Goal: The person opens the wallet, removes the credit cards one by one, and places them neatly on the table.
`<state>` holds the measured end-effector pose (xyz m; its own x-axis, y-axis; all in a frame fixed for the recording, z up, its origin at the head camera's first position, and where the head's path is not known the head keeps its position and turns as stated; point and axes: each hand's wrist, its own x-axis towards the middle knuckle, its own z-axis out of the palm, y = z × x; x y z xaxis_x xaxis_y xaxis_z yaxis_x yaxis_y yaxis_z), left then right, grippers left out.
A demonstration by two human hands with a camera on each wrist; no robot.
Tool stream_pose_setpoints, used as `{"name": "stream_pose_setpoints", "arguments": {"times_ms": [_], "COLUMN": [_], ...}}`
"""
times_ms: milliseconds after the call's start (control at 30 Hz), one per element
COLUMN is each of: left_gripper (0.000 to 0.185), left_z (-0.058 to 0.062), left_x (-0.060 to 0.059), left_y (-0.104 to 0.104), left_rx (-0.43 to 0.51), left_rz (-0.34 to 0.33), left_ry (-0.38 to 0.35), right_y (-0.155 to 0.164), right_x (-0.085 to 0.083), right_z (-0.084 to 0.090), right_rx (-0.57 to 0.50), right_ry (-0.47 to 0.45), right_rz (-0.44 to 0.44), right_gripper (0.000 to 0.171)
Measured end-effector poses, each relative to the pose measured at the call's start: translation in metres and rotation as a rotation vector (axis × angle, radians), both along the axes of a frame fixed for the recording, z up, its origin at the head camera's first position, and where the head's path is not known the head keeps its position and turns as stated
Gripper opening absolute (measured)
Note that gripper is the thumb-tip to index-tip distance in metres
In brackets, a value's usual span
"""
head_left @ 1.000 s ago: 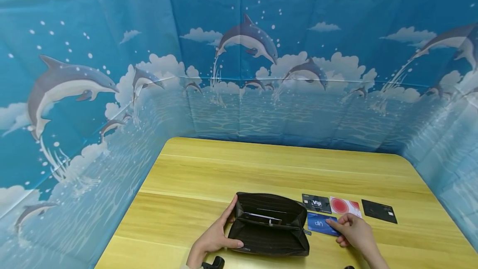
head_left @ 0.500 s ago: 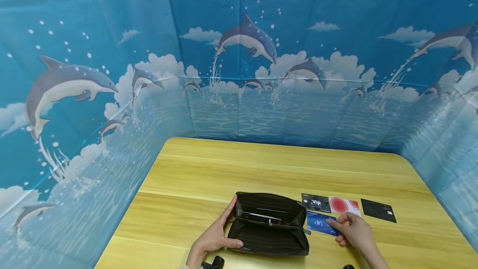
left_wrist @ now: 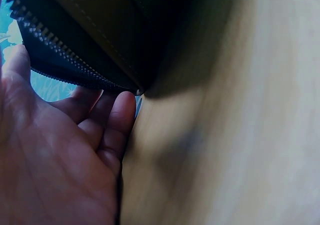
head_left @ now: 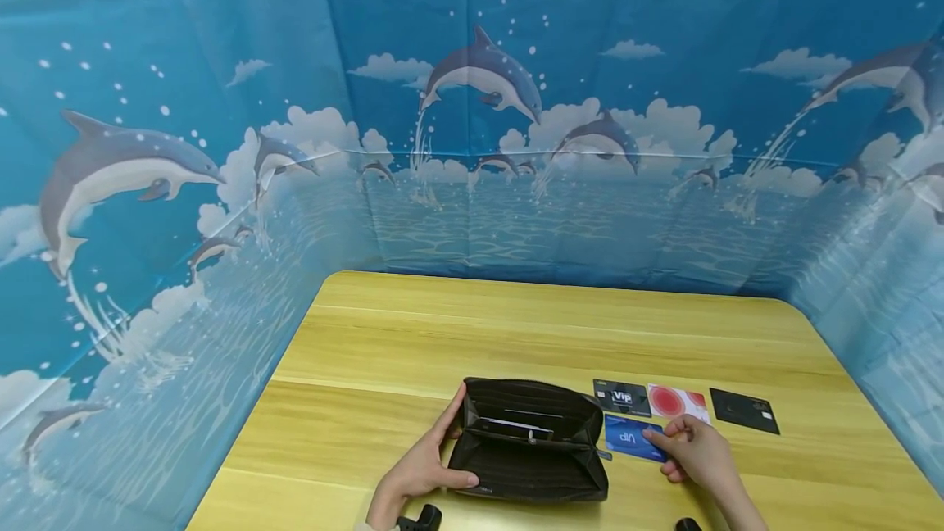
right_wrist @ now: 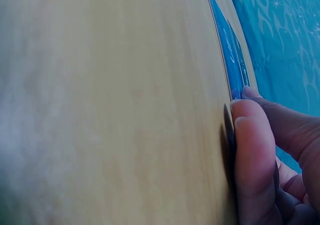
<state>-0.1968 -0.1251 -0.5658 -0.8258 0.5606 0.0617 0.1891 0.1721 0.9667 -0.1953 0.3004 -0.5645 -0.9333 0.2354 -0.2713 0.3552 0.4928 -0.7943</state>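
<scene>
Dolphin-print blue backdrop, light wooden table (head_left: 516,326). Left hand (head_left: 420,472) clasps open black zip wallet (head_left: 527,449) at its left end. Right hand (head_left: 696,457) pinches flat blue plastic card (head_left: 633,437) just right of wallet. Risk: shallow edge grip, card slips or skids into neighbouring black VIP card (head_left: 622,397).

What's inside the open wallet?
The wallet lies open in the left hand. A row of card slots shows, with a pale card edge sticking out of one. How deep the slots go, and anything else tucked in them, is hidden.
</scene>
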Motion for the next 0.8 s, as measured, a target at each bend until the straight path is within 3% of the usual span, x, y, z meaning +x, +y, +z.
{"name": "stream_pose_setpoints", "arguments": {"times_ms": [133, 267, 800], "left_gripper": [0.112, 0.112, 0.114], "left_z": [0.015, 0.021, 0.019], "left_x": [0.004, 0.006, 0.006], "left_y": [0.000, 0.001, 0.001], "left_rx": [-0.006, -0.020, -0.021], "left_rz": [-0.011, -0.007, 0.012], "left_ry": [-0.009, -0.021, -0.017], "right_y": [-0.001, -0.001, -0.002], "right_x": [0.000, 0.000, 0.003], "right_z": [0.001, 0.001, 0.003], "right_rx": [0.006, 0.012, 0.017], "right_ry": [0.010, 0.012, 0.009], "right_rz": [0.003, 0.005, 0.001], "right_gripper": [0.048, 0.047, 0.050]}}
